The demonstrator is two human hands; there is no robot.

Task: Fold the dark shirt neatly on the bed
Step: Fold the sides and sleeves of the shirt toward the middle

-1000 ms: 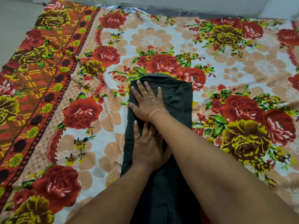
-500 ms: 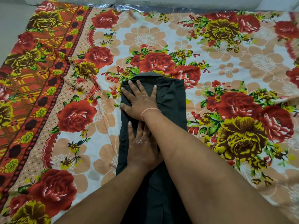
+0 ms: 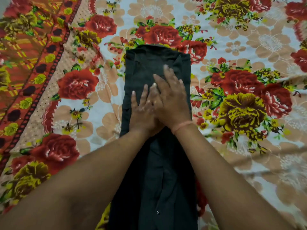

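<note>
Dark and narrow, the shirt [image 3: 146,63] lies lengthwise on the floral bed [image 3: 103,117]; left hand [image 3: 142,112] and right hand [image 3: 174,100] press it flat (grip released, fingers straight). Smooth outward before folding.

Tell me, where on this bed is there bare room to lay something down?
Bare sheet lies right of the dark shirt, left of it up to the orange border, and beyond its far edge. It is crowded mid-shirt, where the left hand and right hand press flat, overlapping.

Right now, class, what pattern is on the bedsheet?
The bedsheet is floral, with red and yellow roses; head view.
</note>
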